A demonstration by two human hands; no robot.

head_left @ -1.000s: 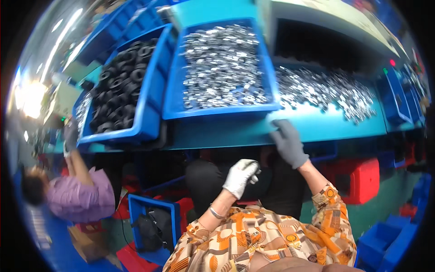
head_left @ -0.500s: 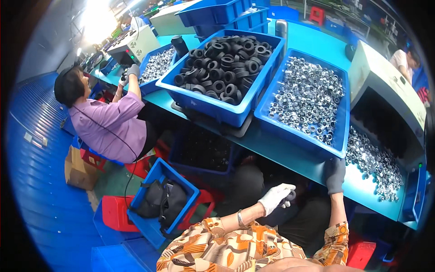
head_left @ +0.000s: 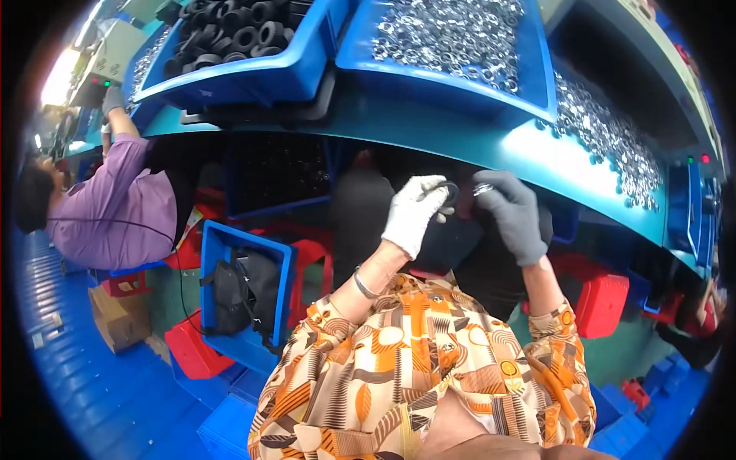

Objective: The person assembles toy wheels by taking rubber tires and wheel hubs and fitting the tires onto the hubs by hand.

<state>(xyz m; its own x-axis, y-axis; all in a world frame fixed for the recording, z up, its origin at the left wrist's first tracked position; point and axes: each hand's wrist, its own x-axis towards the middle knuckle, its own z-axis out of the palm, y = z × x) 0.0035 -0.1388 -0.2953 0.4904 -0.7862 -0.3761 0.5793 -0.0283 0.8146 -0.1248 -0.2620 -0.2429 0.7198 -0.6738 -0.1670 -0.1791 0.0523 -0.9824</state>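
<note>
In a white glove, my left hand (head_left: 415, 213) is closed on a black rubber ring (head_left: 451, 194) above my lap. My right hand (head_left: 515, 218), gloved in dark grey, pinches a small shiny metal ring (head_left: 482, 188). The two rings face each other a short distance apart. Beyond my hands, a blue bin (head_left: 349, 59) on the bench holds many such metal rings. A second blue bin (head_left: 230, 74), further left, is heaped with thick black rings.
More metal rings (head_left: 606, 142) lie loose on the teal bench (head_left: 429, 149) by a pale machine housing (head_left: 652, 38). At left sits a co-worker in a purple shirt (head_left: 126, 207). A blue crate (head_left: 284, 295) with a black bag stands near red stools (head_left: 602, 307).
My right hand has left the bench edge and come in beside my left, now with a metal ring. My left hand has raised its black ring. The view has tilted downward.
</note>
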